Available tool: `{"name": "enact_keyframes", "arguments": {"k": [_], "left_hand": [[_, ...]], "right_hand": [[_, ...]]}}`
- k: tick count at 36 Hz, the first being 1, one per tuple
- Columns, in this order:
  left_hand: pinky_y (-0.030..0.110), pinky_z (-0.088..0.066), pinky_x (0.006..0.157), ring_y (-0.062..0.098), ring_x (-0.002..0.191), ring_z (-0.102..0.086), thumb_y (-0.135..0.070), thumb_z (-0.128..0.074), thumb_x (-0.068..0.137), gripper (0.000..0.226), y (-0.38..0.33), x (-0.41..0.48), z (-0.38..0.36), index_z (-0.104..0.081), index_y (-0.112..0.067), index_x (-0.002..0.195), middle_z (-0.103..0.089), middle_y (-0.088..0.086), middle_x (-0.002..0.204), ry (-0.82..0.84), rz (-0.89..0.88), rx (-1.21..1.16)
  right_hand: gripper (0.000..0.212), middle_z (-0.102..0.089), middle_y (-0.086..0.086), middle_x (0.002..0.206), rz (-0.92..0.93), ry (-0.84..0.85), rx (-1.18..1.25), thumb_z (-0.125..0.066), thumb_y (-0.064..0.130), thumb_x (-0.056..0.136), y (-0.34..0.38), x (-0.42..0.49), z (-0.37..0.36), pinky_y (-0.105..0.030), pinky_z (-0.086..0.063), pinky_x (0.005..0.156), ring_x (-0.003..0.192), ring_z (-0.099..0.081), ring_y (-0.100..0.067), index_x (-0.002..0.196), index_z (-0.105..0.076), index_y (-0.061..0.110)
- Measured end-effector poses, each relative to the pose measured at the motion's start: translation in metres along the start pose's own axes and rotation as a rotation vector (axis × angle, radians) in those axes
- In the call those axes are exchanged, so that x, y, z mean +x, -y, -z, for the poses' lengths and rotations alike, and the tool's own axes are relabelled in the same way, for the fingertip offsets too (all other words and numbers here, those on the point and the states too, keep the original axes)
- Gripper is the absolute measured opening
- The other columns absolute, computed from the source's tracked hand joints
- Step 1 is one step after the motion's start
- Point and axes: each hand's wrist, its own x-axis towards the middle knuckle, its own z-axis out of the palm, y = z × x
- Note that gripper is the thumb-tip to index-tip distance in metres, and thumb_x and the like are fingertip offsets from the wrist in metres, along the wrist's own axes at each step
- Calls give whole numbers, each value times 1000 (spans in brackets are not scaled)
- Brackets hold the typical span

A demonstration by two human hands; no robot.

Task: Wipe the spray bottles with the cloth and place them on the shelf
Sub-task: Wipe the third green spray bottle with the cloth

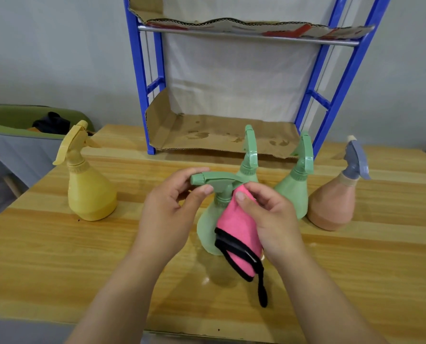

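Observation:
A green spray bottle [208, 227] stands on the wooden table [58, 256] in front of me. My left hand [168, 212] pinches its nozzle head between thumb and fingers. My right hand [269, 217] holds a pink cloth [236, 234] with black trim against the bottle's neck and right side. Two more green bottles [249, 165] [295, 187] stand just behind. A yellow bottle [89, 189] stands at the left and a peach bottle [331, 202] with a grey-blue head at the right. The blue shelf [142, 95] stands at the back, its lower level lined with stained cardboard [219, 135].
The shelf's upper level [249, 36] also carries cardboard on a metal bar. A green-rimmed bin [15, 130] with dark contents stands off the table's left side. The table's front edge runs close to my arms.

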Motion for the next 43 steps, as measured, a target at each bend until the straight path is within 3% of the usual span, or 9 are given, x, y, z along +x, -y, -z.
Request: {"name": "enact_keyframes", "arguments": {"k": [8, 11, 15, 19, 23, 29, 34, 38, 43], "left_hand": [[7, -46, 81, -8, 98, -63, -16, -60, 89, 39, 6, 3, -1, -53, -46, 114, -72, -16, 99, -14, 29, -34], [15, -46, 92, -6, 110, -58, -15, -57, 91, 45, 6, 3, -3, -47, -46, 123, -68, -14, 114, -11, 7, -23], [5, -36, 96, -10, 123, -45, -25, -58, 90, 53, 8, -1, -3, -36, -58, 125, -51, -35, 125, -22, -71, 145], [23, -37, 100, 7, 122, -39, -51, -59, 80, 43, 9, -9, -6, -41, -70, 114, -37, -28, 127, -61, -142, 308], [9, -23, 95, 11, 98, -29, -49, -57, 80, 41, 6, -15, -14, -49, -54, 120, -22, -14, 101, -161, -273, 460], [12, -32, 83, 15, 90, -35, -40, -54, 87, 46, 4, -12, -21, -57, -24, 129, -34, -1, 101, -64, -385, 643], [4, -36, 81, 7, 89, -40, -32, -63, 84, 42, 8, -10, -20, -62, -17, 123, -40, -3, 98, -55, -364, 611], [-1, -36, 87, 2, 100, -44, -42, -64, 81, 42, 10, -13, -14, -67, -19, 116, -43, 0, 110, -6, -334, 553], [1, -41, 82, -6, 92, -51, -15, -68, 84, 21, 19, -8, -5, -72, -14, 105, -54, 3, 110, -123, -377, 518]], "right_hand": [[13, -72, 4, 94, 39, 56, -168, -70, 21, 83, 0, -10, 8, -33, -57, 76, 90, -68, -14, 94, -70, 26], [9, -71, 4, 90, 107, 43, -220, -71, 21, 83, -4, -18, 7, -33, -56, 74, 86, -67, -12, 89, -70, 26], [15, -70, 9, 95, 177, 36, -266, -71, 18, 82, -13, -27, 7, -32, -53, 82, 93, -65, -8, 95, -71, 26], [18, -70, 11, 95, 181, 43, -297, -72, 17, 81, -16, -30, 11, -34, -53, 83, 94, -64, -8, 96, -73, 27], [23, -70, 11, 98, 134, 34, -275, -71, 14, 82, -18, -29, 18, -25, -52, 83, 95, -64, -4, 100, -73, 29], [30, -65, 14, 104, 275, -4, -299, -69, 10, 84, -22, -32, 16, -11, -45, 86, 102, -59, -1, 108, -70, 28], [34, -61, 15, 111, 444, -10, -392, -64, 5, 87, -37, -33, -3, -12, -44, 92, 107, -57, -2, 118, -65, 18], [34, -59, 11, 119, 492, -52, -468, -52, 25, 92, -53, -29, -16, -20, -41, 97, 113, -53, -10, 124, -62, 20], [42, -51, 18, 127, 430, -19, -457, -48, 30, 93, -59, -25, -29, -20, -37, 104, 121, -45, -7, 135, -50, 25]]}}
